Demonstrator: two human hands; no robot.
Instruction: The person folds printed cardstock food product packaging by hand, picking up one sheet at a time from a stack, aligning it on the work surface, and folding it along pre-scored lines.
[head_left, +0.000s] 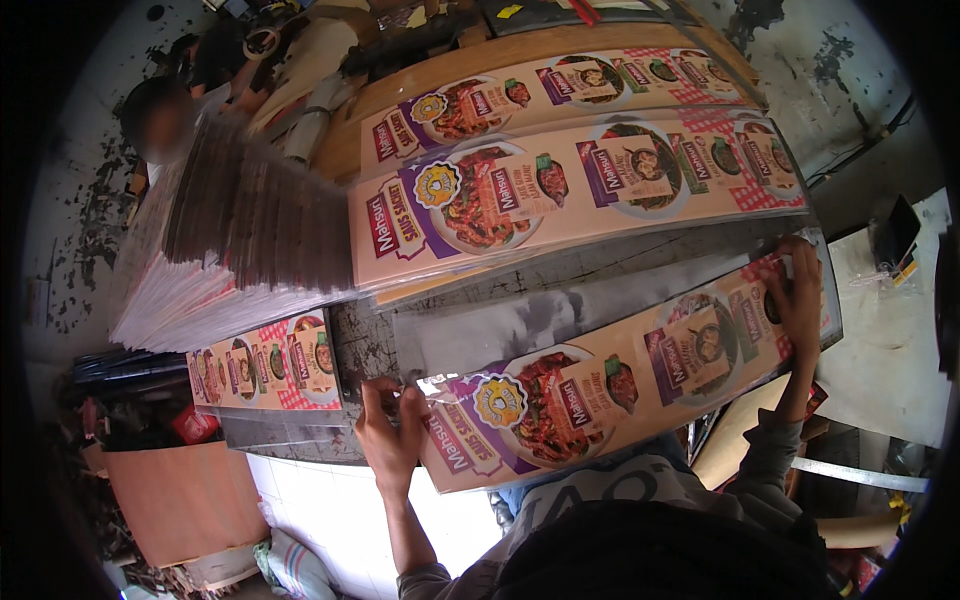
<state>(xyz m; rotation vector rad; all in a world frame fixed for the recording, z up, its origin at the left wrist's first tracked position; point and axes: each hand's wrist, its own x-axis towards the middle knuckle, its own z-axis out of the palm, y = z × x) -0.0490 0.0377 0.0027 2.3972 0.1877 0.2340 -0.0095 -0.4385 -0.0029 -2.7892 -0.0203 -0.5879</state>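
A long printed food banner (640, 390) lies tilted at the table's near edge, close to my body. Glossy clear plastic film (480, 335) shows along its far side and at its left end; whether the banner sits inside it or under it, I cannot tell. At the left end, my left hand (390, 435) pinches the film's corner between thumb and fingers. My right hand (797, 290) grips the right end, fingers over the top and part of the grip hidden. Beyond it lies a stack of similar banners (590, 195), glossy on top.
A tall fanned pile of plastic-covered sheets (230, 230) rises at the left. More printed sheets (270, 365) lie below it on the dark scratched tabletop (365, 345). Another banner (480, 105) rests on the far side. A person (165, 115) is at the far left.
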